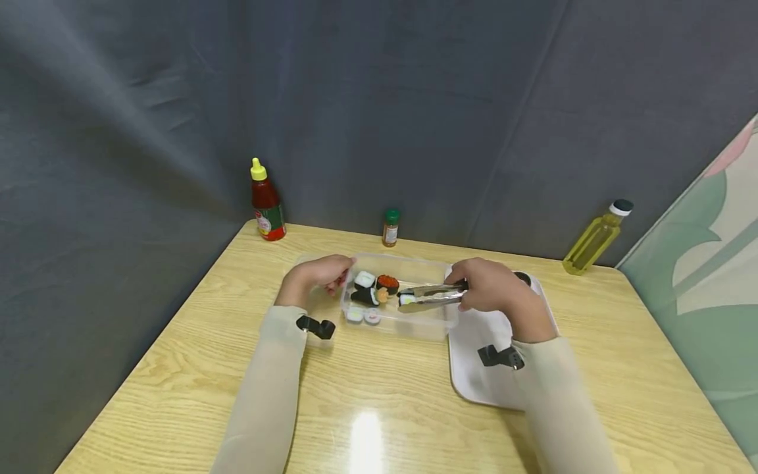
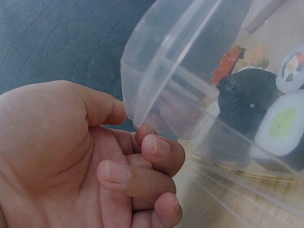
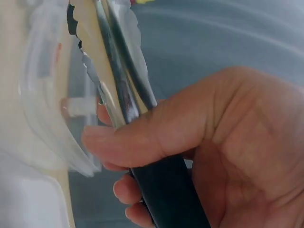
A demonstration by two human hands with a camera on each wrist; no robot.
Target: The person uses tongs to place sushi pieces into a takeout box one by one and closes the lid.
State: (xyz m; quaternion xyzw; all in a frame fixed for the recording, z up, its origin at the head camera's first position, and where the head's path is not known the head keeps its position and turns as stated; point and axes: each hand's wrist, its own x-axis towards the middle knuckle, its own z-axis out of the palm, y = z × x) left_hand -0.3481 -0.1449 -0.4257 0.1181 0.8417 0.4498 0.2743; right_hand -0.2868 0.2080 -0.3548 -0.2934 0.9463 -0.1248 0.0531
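Note:
At the left end of a clear plastic container point(image 1: 408, 262), my left hand point(image 1: 322, 271) pinches its rim between thumb and forefinger point(image 2: 108, 108). The other fingers are loosely curled below. My right hand point(image 1: 488, 284) grips metal tongs point(image 1: 435, 299) by their black handle point(image 3: 168, 194), over the right end of the container. Between the tong tips is a sushi roll point(image 1: 407, 299) with a green centre. Several sushi pieces sit at the container's left: an orange-roe piece point(image 1: 387, 282), a white-topped roll point(image 1: 364, 279), a dark seaweed-wrapped piece point(image 1: 364, 297) and small rolls point(image 1: 372, 316).
A white tray point(image 1: 480, 368) lies right of the container, partly under my right arm, with a dark round piece point(image 1: 523, 278) at its far end. Along the back stand a red sauce bottle point(image 1: 268, 204), a small green-capped spice jar point(image 1: 390, 229) and a yellow oil bottle point(image 1: 595, 238).

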